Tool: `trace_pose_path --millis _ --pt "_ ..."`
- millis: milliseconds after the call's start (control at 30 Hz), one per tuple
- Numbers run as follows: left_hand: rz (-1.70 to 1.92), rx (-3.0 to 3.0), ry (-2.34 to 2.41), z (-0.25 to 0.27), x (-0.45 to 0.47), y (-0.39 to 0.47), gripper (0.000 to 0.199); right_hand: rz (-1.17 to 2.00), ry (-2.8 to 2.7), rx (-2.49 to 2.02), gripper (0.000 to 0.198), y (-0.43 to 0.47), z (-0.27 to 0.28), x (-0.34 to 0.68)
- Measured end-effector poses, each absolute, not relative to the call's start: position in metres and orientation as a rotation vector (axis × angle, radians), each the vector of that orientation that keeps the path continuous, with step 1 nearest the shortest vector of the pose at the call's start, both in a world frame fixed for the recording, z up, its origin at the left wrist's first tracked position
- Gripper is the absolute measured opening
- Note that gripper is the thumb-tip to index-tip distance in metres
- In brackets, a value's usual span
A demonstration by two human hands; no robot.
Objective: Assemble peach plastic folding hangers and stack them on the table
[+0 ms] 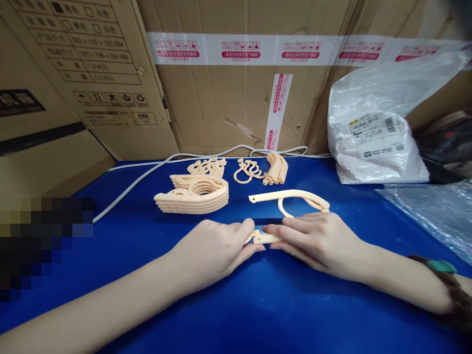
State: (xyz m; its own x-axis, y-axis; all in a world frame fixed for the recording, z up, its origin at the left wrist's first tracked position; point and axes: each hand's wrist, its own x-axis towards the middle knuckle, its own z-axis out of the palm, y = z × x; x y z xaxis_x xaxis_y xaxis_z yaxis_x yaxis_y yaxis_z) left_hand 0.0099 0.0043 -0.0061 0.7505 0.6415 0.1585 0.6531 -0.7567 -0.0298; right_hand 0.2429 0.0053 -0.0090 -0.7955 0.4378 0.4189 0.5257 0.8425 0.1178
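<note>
My right hand (324,241) is closed on a beige plastic folding hanger (285,195). One hanger arm curves above my fingers, and another straight end (263,239) with a small hole sticks out to the left between my fingertips. My left hand (224,246) pinches a small curved beige piece, which looks like a hanger hook (249,239), against that end. My fingers hide most of the hook. Both hands are just above the blue table (258,305), with their fingertips nearly meeting.
A stack of folded beige hangers (195,201) lies at the back left. Behind it are loose hooks (208,166); more hooks (249,169) and a bundle of hanger arms (276,169) lie to the right. A white cable (136,184), cardboard boxes (221,98) and a plastic bag (372,132) border the table.
</note>
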Motion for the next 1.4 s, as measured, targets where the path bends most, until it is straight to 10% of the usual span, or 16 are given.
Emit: trace_pose_path --millis 1400 --pt "-0.266 -2.765 -0.859 -0.0058 0.0065 0.0008 0.031 -0.201 -2.697 -0.741 0.031 0.0047 -0.0101 0.2449"
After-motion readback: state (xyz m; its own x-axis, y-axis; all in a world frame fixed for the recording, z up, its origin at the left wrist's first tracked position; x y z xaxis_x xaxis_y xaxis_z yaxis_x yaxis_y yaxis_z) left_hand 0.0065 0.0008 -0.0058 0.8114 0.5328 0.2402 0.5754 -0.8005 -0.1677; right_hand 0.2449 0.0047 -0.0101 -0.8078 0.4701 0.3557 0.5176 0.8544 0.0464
